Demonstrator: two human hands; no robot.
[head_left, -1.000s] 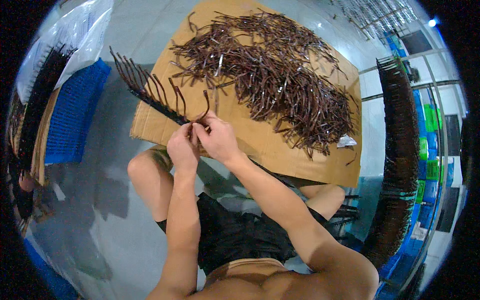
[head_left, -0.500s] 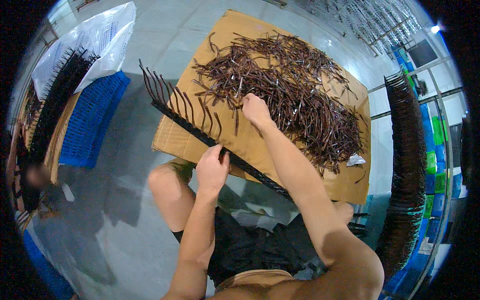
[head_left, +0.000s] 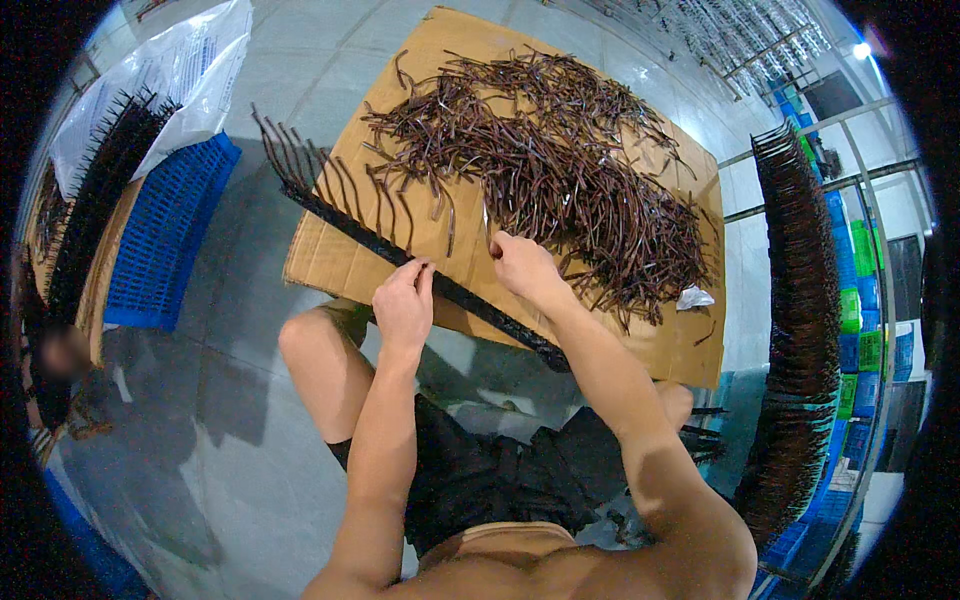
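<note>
A long black bar point(head_left: 497, 322) lies slantwise over the near edge of a cardboard sheet point(head_left: 325, 258). Several thin, bent dark brown strips point(head_left: 271, 150) stick up from its far left part. My left hand point(head_left: 402, 305) is closed on the bar near its middle, thumb and fingers pinched at its upper edge. To the right, my right hand point(head_left: 527, 268) pinches a thin brown strip point(head_left: 487, 212) pointing away from me. Its fingertips are at the near side of a large heap of loose brown strips point(head_left: 560, 165) on the cardboard.
A white scrap point(head_left: 694, 298) lies by the heap's right end. At left stand a blue crate point(head_left: 168, 240), a white sack point(head_left: 215, 65) and dark bristly bars point(head_left: 105, 180). A tall rack of bristly strips point(head_left: 795, 330) hangs at right, with blue and green crates behind it.
My right hand has drawn back from the heap toward the bar, with a strip between its fingers. My left hand stays on the bar. The whole view has shifted slightly.
</note>
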